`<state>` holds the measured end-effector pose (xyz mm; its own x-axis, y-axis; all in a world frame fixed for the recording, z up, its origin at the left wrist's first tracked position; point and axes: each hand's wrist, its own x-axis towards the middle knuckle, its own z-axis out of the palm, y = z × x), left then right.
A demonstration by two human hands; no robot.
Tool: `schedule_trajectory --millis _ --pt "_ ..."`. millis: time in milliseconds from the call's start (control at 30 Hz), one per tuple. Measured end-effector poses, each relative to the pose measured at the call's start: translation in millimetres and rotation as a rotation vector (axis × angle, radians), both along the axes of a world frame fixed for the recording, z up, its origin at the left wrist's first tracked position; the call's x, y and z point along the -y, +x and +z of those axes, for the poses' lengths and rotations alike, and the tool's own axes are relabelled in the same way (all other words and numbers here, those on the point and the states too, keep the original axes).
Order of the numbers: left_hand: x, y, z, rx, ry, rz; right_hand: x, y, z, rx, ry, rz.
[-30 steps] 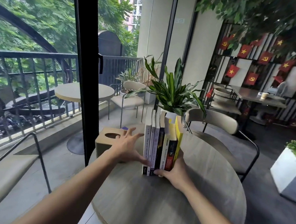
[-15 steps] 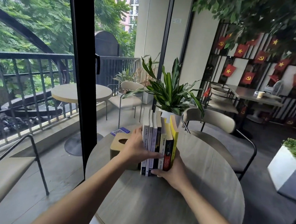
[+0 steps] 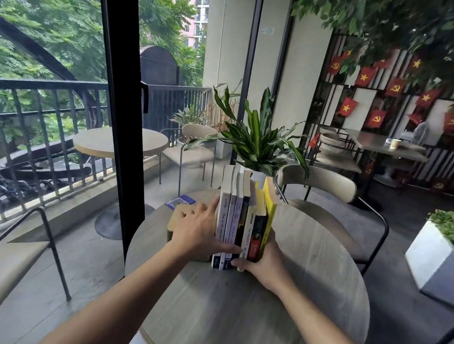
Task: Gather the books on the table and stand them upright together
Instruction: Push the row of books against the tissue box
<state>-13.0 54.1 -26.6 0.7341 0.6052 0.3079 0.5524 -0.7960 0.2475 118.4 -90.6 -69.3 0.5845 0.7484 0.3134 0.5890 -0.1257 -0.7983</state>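
Note:
Several books (image 3: 244,216) stand upright side by side, spines toward me, on a round grey-wood table (image 3: 251,308). White and lilac spines are on the left, black ones in the middle, a yellow one at the right end. My left hand (image 3: 197,229) presses flat against the leftmost book, its thumb across the lower spines. My right hand (image 3: 262,260) cups the row's right side and bottom front corner, fingers curled under the spines. The row is squeezed between both hands.
A wooden tissue box (image 3: 179,222) sits just left of the books, partly behind my left hand. A potted plant (image 3: 260,144) stands right behind the row. A blue QR card (image 3: 180,201) lies at the table's far left. A chair (image 3: 324,184) stands beyond the table.
My left hand has closed in from spread open beside the row to pressing flat on the leftmost book. The books stand tighter together; my right hand has stayed at the right side.

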Motion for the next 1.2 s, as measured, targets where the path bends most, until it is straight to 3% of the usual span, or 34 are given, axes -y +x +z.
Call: schedule_trajectory --millis 167,367,1000,1200 --pt "2 6 -2 0.140 -0.167 -0.191 0 -1 3 0.007 -0.020 0.008" --pt "-6 9 -5 0.173 -0.235 -0.146 1 1 6 0.016 -0.072 0.008" --pt "1 6 -2 0.202 -0.238 -0.120 15 -2 13 0.029 -0.214 0.034" --pt "4 4 -6 0.140 -0.080 -0.100 16 -6 14 0.040 -0.215 -0.005"
